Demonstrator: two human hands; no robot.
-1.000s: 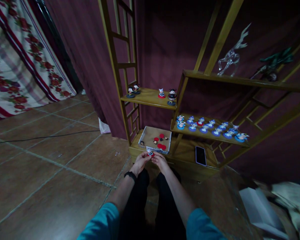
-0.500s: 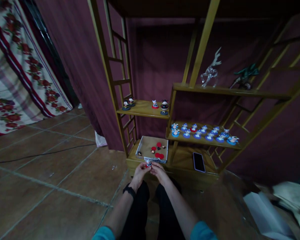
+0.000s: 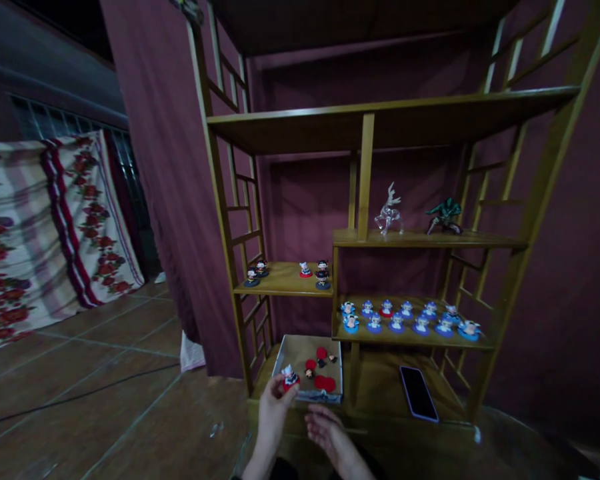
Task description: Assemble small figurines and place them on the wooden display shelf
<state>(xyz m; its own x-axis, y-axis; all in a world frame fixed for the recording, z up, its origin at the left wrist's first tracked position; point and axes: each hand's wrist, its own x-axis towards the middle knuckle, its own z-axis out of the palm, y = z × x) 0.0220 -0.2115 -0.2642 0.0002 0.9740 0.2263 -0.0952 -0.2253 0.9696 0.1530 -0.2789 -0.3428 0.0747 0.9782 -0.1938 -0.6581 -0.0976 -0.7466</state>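
Pinched in my left hand (image 3: 276, 408) is a small figurine (image 3: 289, 377) with a white head, a dark-and-white body and a red round base. It is upright, in front of the left part of a shallow open box (image 3: 341, 360). My right hand (image 3: 327, 432) is off the figurine, fingers stretched out and apart, below the box's front edge. Inside the box lie red round bases (image 3: 325, 383) and a few small dark-haired figure parts (image 3: 332, 358). A similar white-headed figurine (image 3: 305, 270) with a red base stands on the left shelf (image 3: 283, 283).
Dark-haired figurines (image 3: 251, 277) stand at both ends of the left shelf. Several blue and purple figurines (image 3: 397, 323) fill the right shelf. Higher up are a clear deer (image 3: 390, 212) and a green-dark ornament (image 3: 445, 217). A phone (image 3: 419, 393) lies at the lower right.
My right hand has let go of the figurine and moved apart from it. My left hand has lifted it toward the box. The view has tilted upward, showing more of the upper shelves.
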